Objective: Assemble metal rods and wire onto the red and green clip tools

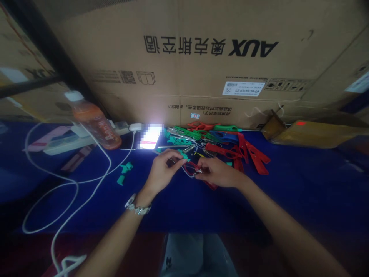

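My left hand, with a watch on its wrist, pinches a small teal plastic part between thumb and fingers. Close beside it, my right hand is closed on a red plastic casing, partly hidden under the fingers. Thin white wires loop between the two hands. Just beyond the hands lies a pile of red, green and blue casings, shaped like stick-lighter handles, such as a blue casing and a green casing. Metal rods and small metal cylinders lie among them.
A lit phone lies left of the pile. A drink bottle leans over a power strip, and a white cable loops across the blue table. Two loose teal pieces lie at left. A large cardboard box stands behind.
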Demonstrator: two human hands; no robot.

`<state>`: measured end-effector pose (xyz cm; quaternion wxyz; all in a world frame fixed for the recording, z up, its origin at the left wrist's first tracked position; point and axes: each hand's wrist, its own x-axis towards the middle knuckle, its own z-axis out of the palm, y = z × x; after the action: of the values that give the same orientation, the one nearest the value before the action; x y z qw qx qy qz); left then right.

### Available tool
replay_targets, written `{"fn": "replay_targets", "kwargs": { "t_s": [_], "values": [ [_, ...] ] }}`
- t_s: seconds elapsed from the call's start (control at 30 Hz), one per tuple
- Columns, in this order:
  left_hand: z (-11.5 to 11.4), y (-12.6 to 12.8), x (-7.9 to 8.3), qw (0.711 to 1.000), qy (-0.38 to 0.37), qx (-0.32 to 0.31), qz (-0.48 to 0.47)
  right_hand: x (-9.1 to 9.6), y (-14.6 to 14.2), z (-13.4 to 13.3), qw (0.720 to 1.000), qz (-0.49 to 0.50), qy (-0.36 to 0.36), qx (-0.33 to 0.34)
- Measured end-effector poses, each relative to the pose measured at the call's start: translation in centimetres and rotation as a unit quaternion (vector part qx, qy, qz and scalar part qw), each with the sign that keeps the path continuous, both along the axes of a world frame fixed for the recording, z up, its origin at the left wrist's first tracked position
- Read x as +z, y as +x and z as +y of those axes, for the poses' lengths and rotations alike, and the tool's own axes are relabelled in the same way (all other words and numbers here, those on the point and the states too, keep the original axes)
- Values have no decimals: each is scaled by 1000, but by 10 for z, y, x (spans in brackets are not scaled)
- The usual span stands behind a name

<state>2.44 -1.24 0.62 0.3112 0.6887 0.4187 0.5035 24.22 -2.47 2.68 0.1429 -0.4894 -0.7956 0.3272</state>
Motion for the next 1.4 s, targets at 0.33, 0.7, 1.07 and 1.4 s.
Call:
{"fn": "replay_targets", "kwargs": {
  "t_s": [0.33,0.7,1.07,1.4],
  "values": [
    [-4,1,6,988,-120,-36,-88,-5,0,2,956,253,-100,-108],
    [-4,4,3,983,-143,-8,-111,-17,-16,-6,956,268,30,-112],
    [1,5,13,893,-241,-54,-376,-15,-20,-12,958,264,17,-109],
    [-9,-2,12,959,-94,-86,-252,-19,-16,-6,956,259,30,-136]
  ]
}}
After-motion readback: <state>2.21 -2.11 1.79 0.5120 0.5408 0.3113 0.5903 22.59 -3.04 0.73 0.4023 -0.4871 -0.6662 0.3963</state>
